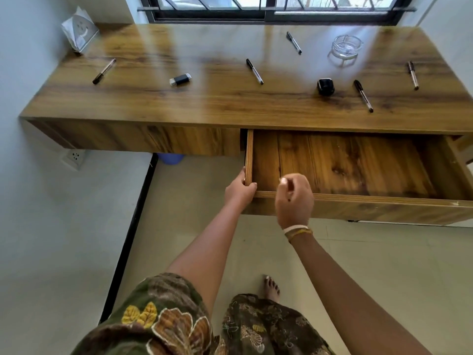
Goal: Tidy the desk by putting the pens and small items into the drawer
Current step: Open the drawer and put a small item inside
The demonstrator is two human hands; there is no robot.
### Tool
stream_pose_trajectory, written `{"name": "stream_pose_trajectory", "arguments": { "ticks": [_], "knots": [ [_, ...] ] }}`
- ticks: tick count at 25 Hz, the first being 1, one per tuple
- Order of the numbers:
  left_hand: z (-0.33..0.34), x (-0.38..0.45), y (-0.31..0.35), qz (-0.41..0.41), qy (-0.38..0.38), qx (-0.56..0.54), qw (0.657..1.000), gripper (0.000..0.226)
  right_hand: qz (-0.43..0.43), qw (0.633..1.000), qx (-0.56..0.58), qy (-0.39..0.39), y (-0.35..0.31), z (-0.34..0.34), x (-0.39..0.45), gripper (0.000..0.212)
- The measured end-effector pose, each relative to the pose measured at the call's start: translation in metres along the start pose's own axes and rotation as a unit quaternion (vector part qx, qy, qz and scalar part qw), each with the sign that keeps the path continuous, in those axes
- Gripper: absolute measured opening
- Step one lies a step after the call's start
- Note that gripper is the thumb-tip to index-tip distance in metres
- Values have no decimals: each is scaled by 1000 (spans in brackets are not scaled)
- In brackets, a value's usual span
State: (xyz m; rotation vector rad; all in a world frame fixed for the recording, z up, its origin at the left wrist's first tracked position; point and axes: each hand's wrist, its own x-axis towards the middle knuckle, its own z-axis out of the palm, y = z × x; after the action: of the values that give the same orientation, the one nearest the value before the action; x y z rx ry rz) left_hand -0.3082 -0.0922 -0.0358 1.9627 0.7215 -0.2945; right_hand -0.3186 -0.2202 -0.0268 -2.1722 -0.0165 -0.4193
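Observation:
The wooden drawer (pixel 358 204) under the desk (pixel 204 103) stands pulled out, and nothing lies on its visible floor. My left hand (pixel 239 192) grips the drawer's front left corner. My right hand (pixel 294 199) hovers over the front rim with loosely curled fingers and holds nothing that I can see. On the desktop lie several pens: a brown pen (pixel 104 71) at the left, a black-capped pen (pixel 254 71) in the middle, another pen (pixel 293 42) further back, and two pens at the right (pixel 363 95) (pixel 413 75). A black USB stick (pixel 180 79) and a small black case (pixel 325 86) also rest there.
A glass ashtray (pixel 346 46) sits at the back right of the desk. A paper napkin holder (pixel 79 29) stands at the back left corner by the wall. A barred window (pixel 271 6) runs behind the desk. A wall socket (pixel 74 156) is low on the left.

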Motion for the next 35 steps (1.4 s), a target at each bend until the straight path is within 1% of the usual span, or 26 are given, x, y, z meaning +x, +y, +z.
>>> {"name": "stream_pose_trajectory", "arguments": {
  "ticks": [1,3,5,6,8,11,18,24,29,32,35],
  "knots": [
    [0,-4,-1,-2,-5,-4,1000,65,-64,993,-82,-57,3,4,3,24],
    [0,-14,-8,-1,-5,-7,1000,65,-139,951,-232,-151,16,8,3,44],
    [2,-25,-15,-3,-5,2,1000,64,-183,907,-317,-207,28,4,-10,56],
    [4,-31,-21,-3,-10,3,1000,64,-198,895,-334,-217,32,-1,-20,58],
    [8,-44,-33,0,-14,-9,1000,64,-219,885,-344,-224,35,-10,-39,60],
    [10,-66,-46,6,-11,-25,1000,64,-220,881,-353,-226,31,-22,-61,61],
    [18,-112,-69,2,-12,-8,1000,64,-204,884,-338,-251,30,-49,-107,63],
    [27,-150,-95,7,14,12,1000,61,-198,889,-323,-257,31,-69,-146,61],
    [28,-161,-96,5,43,16,999,56,-207,867,-350,-287,31,-79,-156,68],
    [31,-164,-97,24,46,52,997,53,-198,857,-359,-312,31,-80,-151,71],
    [14,-163,-108,74,42,137,987,54,-209,855,-342,-328,22,-73,-140,68]
  ]
}}
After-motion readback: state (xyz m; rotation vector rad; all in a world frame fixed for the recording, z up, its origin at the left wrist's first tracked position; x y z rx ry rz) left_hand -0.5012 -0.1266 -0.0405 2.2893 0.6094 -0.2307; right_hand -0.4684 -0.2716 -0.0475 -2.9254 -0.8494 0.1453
